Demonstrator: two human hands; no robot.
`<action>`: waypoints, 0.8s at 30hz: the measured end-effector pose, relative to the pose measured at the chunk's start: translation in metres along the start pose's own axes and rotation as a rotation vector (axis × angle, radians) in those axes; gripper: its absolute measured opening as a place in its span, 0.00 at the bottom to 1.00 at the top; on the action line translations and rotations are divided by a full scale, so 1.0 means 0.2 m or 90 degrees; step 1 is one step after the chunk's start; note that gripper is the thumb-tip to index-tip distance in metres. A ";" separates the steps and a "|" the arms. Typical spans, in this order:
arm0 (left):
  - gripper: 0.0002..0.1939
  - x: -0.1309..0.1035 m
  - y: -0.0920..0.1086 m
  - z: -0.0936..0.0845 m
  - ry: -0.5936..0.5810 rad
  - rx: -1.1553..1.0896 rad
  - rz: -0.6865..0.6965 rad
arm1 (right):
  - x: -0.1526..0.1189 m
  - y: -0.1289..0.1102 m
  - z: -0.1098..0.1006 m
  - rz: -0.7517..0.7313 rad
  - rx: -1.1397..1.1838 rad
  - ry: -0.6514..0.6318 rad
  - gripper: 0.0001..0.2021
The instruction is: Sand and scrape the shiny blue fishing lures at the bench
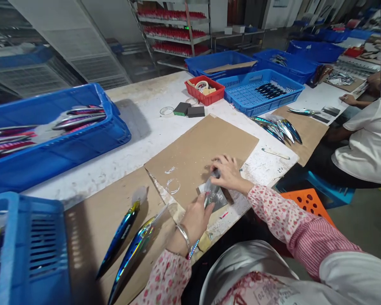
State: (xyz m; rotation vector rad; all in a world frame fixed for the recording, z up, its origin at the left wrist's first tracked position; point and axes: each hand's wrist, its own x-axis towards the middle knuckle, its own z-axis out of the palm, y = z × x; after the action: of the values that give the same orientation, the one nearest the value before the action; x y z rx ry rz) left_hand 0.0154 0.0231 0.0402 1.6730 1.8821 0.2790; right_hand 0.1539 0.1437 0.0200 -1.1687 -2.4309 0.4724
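Note:
My left hand is closed around a shiny fishing lure, whose tail end shows below the wrist. The fingers of my right hand are curled over the clear lip end of the same lure. A small grey patch shows under those fingers, but I cannot tell what it is. Beneath the hands, a dark and white sheet lies at the edge of a cardboard sheet. To the left, a blue lure and a blue and yellow lure with clear lips rest on another cardboard piece.
A blue bin of pink and silver lures stands left, with a blue basket nearer. Dark sanding blocks, a red basket and a blue tray sit behind. At right, a co-worker's hand is near several lures.

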 end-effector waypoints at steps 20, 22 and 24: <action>0.21 0.01 -0.03 0.03 -0.023 -0.059 -0.001 | -0.03 0.00 -0.02 -0.143 -0.054 -0.041 0.09; 0.22 0.00 -0.03 0.03 -0.027 -0.062 0.000 | -0.04 0.00 -0.02 -0.178 -0.036 -0.062 0.10; 0.22 0.00 -0.02 0.02 -0.026 -0.062 -0.009 | -0.04 0.00 -0.02 -0.163 -0.038 -0.052 0.09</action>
State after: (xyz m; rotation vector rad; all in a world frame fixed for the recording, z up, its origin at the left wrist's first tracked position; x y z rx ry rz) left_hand 0.0150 0.0217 0.0346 1.5891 1.8194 0.3229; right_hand 0.1608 0.1389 0.0221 -0.8581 -2.6332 0.3770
